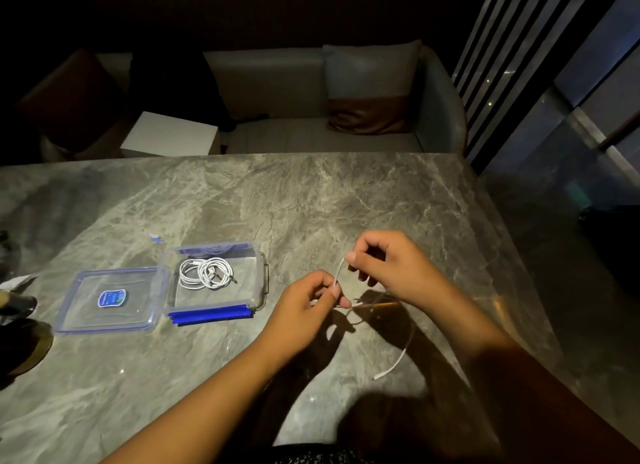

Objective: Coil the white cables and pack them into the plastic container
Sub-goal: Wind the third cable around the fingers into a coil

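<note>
Now, both hands are up over the table (311, 200), right of centre, working one white cable (339, 272). The left hand (304, 301) has its fingers curled in, thumb and fingertips pinching the cable low down. The right hand (384, 266), at about one o'clock from the left, pinches the same cable a little higher between thumb and forefinger, the other fingers loosely bent beneath. Between the two pinches runs a short, gently bowed stretch of white cord. From the left hand's grip the rest of the cable loops away in shadow under the right wrist and trails down toward five o'clock, its free end (379, 376) lying on the marble close to the near edge.

Over at nine o'clock from the hands sits the container (259, 273), clear plastic with blue clips, lid off. Inside it, a coil (207, 273) of white cable already lies in the far left part of the tub. The lid (107, 301) lies flat on the table just beside the container at its nine o'clock, touching or nearly touching it, with a blue label in the middle.

Beyond the far edge of the table, at twelve o'clock, a grey sofa (277, 82) with a cushion (370, 72); a white box (169, 134) stands to its left.
</note>
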`<state>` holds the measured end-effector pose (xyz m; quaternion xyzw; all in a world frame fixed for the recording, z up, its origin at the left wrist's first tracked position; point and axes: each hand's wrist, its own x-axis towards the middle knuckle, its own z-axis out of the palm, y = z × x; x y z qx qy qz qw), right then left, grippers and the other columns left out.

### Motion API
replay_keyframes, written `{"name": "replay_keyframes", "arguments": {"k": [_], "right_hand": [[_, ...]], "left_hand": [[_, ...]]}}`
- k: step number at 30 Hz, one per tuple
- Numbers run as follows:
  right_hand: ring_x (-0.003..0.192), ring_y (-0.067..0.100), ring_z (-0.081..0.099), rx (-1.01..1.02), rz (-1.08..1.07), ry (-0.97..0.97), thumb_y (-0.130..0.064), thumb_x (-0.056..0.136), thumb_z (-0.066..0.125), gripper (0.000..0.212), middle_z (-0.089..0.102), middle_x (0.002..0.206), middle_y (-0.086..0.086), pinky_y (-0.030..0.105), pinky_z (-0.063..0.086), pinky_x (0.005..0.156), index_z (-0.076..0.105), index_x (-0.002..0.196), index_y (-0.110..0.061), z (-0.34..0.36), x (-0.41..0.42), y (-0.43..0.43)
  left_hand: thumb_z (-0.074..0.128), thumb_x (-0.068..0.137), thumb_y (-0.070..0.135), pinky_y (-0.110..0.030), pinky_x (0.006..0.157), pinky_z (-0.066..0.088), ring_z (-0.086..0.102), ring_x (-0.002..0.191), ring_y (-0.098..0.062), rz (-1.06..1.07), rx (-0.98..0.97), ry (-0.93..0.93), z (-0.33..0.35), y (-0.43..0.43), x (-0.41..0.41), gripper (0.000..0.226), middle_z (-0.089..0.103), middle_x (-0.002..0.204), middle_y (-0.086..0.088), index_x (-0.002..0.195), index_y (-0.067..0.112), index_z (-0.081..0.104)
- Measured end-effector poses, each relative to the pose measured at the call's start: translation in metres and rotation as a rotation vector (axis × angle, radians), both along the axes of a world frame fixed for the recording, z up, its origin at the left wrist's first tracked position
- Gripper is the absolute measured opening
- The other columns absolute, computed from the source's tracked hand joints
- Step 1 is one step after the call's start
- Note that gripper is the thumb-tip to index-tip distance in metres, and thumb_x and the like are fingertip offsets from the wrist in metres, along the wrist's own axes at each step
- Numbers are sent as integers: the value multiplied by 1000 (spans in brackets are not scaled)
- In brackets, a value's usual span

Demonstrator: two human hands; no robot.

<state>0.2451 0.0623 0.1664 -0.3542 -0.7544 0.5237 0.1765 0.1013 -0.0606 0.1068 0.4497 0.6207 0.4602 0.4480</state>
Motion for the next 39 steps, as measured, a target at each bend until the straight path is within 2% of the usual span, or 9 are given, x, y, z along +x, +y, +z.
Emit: {"name": "replay_keyframes", "arguments": {"k": [4, 9, 11, 16, 22, 26, 32, 36, 39], "right_hand": [[55, 12, 61, 84, 52, -33, -26, 92, 64, 20, 70, 73, 6, 23, 44, 52, 64, 75, -16, 28, -14, 4], [51, 12, 43, -14, 73, 133, -16, 97, 58, 23, 63, 65, -2, 18, 35, 47, 58, 74, -11, 54, -29, 8], [49, 13, 40, -56, 57, 200, -12, 98, 56, 24, 59, 62, -1, 17, 32, 44, 57, 73, -10, 66, -35, 11], [46, 11, 37, -55, 46, 280, -10, 99, 53, 25, 56, 61, 3, 17, 28, 40, 55, 74, -7, 100, -56, 18], [44, 11, 37, 48, 130, 299, -16, 99, 54, 27, 56, 61, 4, 18, 29, 40, 56, 72, -11, 143, -79, 25], [45, 11, 39, 134, 154, 310, -17, 99, 55, 27, 57, 61, 5, 17, 31, 41, 56, 73, -10, 165, -95, 25], [47, 4, 43, 222, 165, 370, -23, 95, 56, 25, 57, 63, 4, 12, 33, 46, 57, 71, -18, 186, -112, 31], [52, 7, 47, 251, 151, 359, -23, 97, 57, 26, 58, 64, 4, 17, 36, 50, 59, 71, -21, 195, -119, 37], [52, 5, 48, 282, 172, 370, -24, 95, 58, 25, 58, 64, 4, 14, 37, 50, 60, 70, -24, 204, -121, 37]], "left_hand": [[52, 100, 12, -29, 78, 53, 72, 84, -21, -6, -8, -147, 23, 1, -4, 15, 76, 84, -10, 89, 9, 61], [51, 97, 9, -23, 67, 49, 66, 81, -33, -36, 15, -369, 57, -1, -11, 16, 72, 80, -14, 91, 5, 66], [52, 92, 12, -23, 70, 52, 68, 82, -31, -49, 22, -457, 71, -1, -13, 16, 72, 83, -16, 94, 2, 65], [49, 94, 12, -40, 86, 53, 70, 88, -35, -194, 26, -651, 101, 1, -26, 22, 71, 97, -25, 105, 1, 65], [43, 98, 4, -55, 103, 42, 65, 105, -40, -342, 43, -642, 135, 10, -46, 31, 65, 118, -28, 123, -5, 56], [39, 97, -4, -45, 105, 45, 58, 123, -39, -432, 67, -667, 159, 16, -59, 35, 56, 134, -29, 129, -7, 53], [32, 95, -10, -52, 110, 37, 46, 129, -46, -562, 79, -666, 183, 22, -78, 48, 42, 144, -34, 143, -8, 35], [26, 92, -16, -48, 110, 38, 47, 130, -43, -571, 55, -670, 191, 26, -88, 54, 42, 145, -33, 144, -5, 36], [22, 92, -17, -48, 112, 36, 42, 136, -45, -602, 17, -669, 196, 29, -97, 54, 41, 146, -33, 143, -5, 36]]}}
